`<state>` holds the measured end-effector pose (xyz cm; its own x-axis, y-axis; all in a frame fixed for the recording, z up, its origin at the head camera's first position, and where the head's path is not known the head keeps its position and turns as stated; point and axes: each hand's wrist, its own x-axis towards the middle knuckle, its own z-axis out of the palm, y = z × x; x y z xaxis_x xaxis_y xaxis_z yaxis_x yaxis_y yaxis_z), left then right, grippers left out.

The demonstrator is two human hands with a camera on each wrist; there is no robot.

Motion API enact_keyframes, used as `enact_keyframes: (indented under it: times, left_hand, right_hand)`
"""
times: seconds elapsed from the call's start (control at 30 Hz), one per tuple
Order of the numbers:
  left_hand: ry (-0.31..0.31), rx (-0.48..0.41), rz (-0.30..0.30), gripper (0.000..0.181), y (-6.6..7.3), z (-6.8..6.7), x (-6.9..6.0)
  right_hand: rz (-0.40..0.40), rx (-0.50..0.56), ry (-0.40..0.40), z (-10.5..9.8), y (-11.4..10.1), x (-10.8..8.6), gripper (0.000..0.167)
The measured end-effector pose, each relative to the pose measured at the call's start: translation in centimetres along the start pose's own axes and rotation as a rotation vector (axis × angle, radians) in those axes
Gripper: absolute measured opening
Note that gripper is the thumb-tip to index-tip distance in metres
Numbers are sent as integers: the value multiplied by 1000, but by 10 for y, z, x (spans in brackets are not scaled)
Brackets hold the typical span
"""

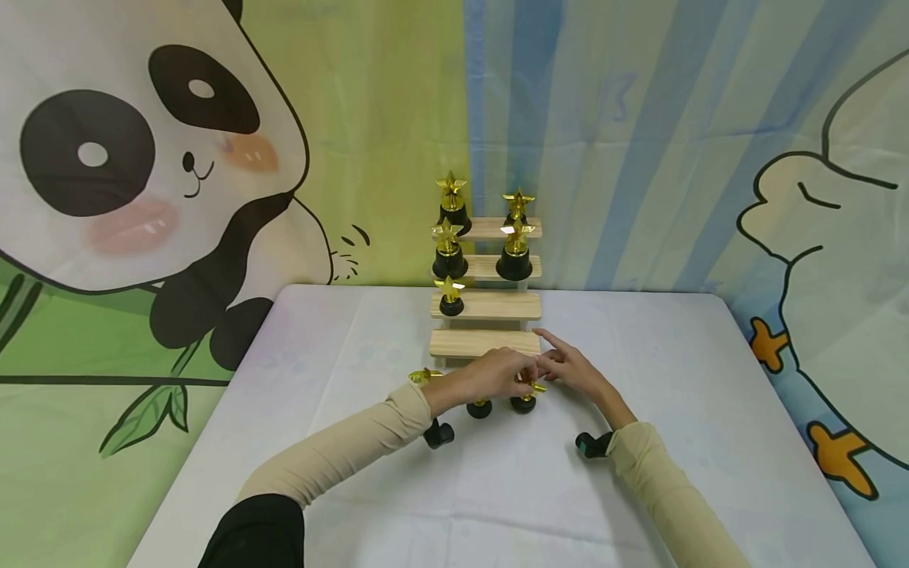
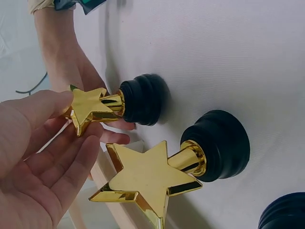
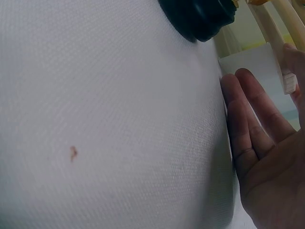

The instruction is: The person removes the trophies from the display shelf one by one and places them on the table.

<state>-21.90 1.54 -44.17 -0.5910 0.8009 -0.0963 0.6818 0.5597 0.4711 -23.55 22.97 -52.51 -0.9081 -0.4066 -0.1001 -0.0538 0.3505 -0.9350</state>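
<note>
My left hand (image 1: 497, 373) pinches the gold star of a small star trophy (image 2: 90, 105) between thumb and fingers. The trophy's black base stands on the white table. Beside it is a larger star trophy (image 2: 147, 176), apart from the hand. Another star trophy (image 1: 426, 375) is partly hidden behind my left forearm. My right hand (image 1: 577, 375) is at the right end of a stepped wooden shelf (image 1: 469, 342), its fingers fairly straight and the index reaching along the shelf's side. Whether it touches the shelf I cannot tell. The right wrist view shows the fingers (image 3: 240, 129) low by the tabletop.
Several star trophies stand on the shelf: two on the top step, two on the second (image 1: 514, 264), one at the left of the third (image 1: 450, 303). The shelf stands on the white table (image 1: 625, 339), before a printed cartoon backdrop (image 1: 398, 118). Black devices are strapped to both wrists.
</note>
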Motion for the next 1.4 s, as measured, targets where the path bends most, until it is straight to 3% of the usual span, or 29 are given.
enact_keyframes:
  times: [0.57,1.17,1.27,1.4]
  left_hand:
    - [-74,20,-75,10,2,-1,-2]
    - [-44,105,-32,16,-1,5,-1]
    - [0,95,-18,23,1,-6,-2]
    - [182,17,-22,30,5,-46,-8]
  right_hand:
    - [17,-10,9,2,0,1,62]
    - [15,-16,19,2,-1,0,63]
    - [16,5,5,2,-1,-1,63]
    - [27,24,1,1,-2,-1,65]
